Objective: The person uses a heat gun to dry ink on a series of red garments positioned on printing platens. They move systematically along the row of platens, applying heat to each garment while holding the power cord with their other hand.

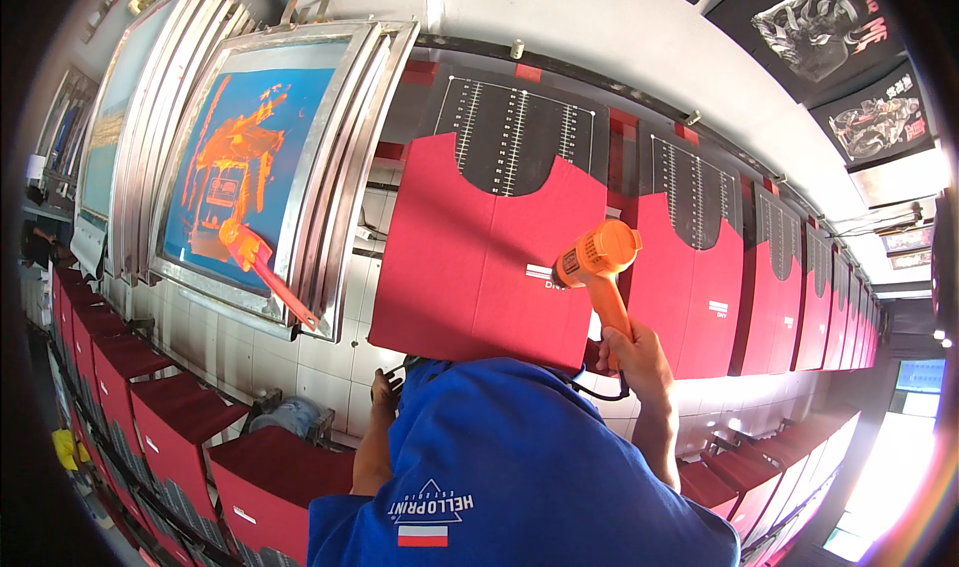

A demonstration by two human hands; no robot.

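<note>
My right hand (639,359) is closed round the handle of an orange heat gun (596,257). Its nozzle points left, just above the small white print on a red T-shirt (479,267). That shirt is stretched over a black printing board (514,117) marked with white scales. From the handle's lower end a black cord (602,397) loops back toward my body. Low at my left side, my left hand (384,392) has curled fingers around what looks like a black cord, partly hidden by my blue shirt.
Framed printing screens (255,157) lean in a stack at the left; an orange-smeared squeegee (268,272) rests against the front one. More boards with red shirts (689,287) run off to the right. Another row of red shirts (185,417) stands behind me.
</note>
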